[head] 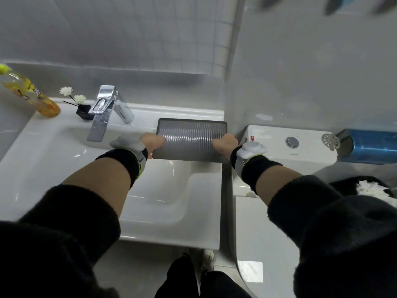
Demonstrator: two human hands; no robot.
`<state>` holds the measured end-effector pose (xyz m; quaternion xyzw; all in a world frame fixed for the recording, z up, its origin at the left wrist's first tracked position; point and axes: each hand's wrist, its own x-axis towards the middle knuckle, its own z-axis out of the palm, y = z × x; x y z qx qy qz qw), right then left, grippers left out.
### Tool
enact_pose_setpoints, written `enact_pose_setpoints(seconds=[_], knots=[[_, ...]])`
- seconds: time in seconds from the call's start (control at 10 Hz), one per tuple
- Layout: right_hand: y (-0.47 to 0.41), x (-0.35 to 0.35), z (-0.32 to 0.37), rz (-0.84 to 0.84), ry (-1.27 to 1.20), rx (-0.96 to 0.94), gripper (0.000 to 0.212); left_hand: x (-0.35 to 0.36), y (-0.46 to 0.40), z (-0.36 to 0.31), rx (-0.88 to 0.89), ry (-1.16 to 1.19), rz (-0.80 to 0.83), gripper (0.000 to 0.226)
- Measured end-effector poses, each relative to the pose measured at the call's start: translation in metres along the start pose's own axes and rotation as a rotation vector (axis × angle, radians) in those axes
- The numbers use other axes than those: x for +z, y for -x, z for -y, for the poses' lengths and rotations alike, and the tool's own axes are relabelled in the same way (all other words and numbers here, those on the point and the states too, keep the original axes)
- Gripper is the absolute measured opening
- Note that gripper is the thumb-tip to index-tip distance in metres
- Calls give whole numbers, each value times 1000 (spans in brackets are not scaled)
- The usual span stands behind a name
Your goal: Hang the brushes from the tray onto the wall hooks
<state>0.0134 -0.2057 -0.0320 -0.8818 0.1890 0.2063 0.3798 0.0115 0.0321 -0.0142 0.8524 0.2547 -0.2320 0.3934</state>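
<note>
A grey ribbed tray (191,134) lies on the back right corner of the white sink (64,151), with nothing on it. My left hand (153,141) grips its left edge. My right hand (224,143) grips its right edge. Both wrists wear black bands with grey sensors. At the very top right, blurred dark and blue shapes (335,5) hang on the wall; I cannot tell what they are.
A chrome tap (107,108) stands behind the basin. A yellow bottle (28,93) and a small black vase with white flowers (82,109) sit at the back left. A toilet cistern (290,145), a blue holder (369,145) and a bin (365,188) are on the right.
</note>
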Motion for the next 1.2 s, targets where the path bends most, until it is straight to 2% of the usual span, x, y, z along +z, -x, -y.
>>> enact_pose_setpoints(seconds=[0.1, 0.2, 0.3, 0.6, 0.7, 0.9, 1.0, 1.1, 1.2], knots=[[-12, 7, 5, -4, 13, 16, 19, -3, -19, -2, -4, -17, -2, 6], [-21, 13, 11, -9, 15, 24, 18, -6, -34, -5, -21, -18, 38, 8], [-31, 16, 18, -48, 37, 22, 20, -9, -46, -7, -57, -4, 80, 19], [-49, 16, 26, -75, 7, 54, 17, -8, -73, -10, 2, 26, 44, 11], [-50, 14, 28, -73, 4, 81, 24, -10, -75, -11, 1, 20, 45, 11], [-50, 15, 31, -74, 10, 97, 28, -12, -78, -13, -66, 15, 56, 31], [-48, 14, 31, -68, 22, 84, 18, -13, -78, -14, -44, 9, 37, 42], [-44, 12, 32, -75, 40, 85, 15, -15, -74, -17, -38, -6, 15, 37], [-41, 9, 31, -120, 32, 78, 25, -16, -67, -22, -3, -35, -41, 25]])
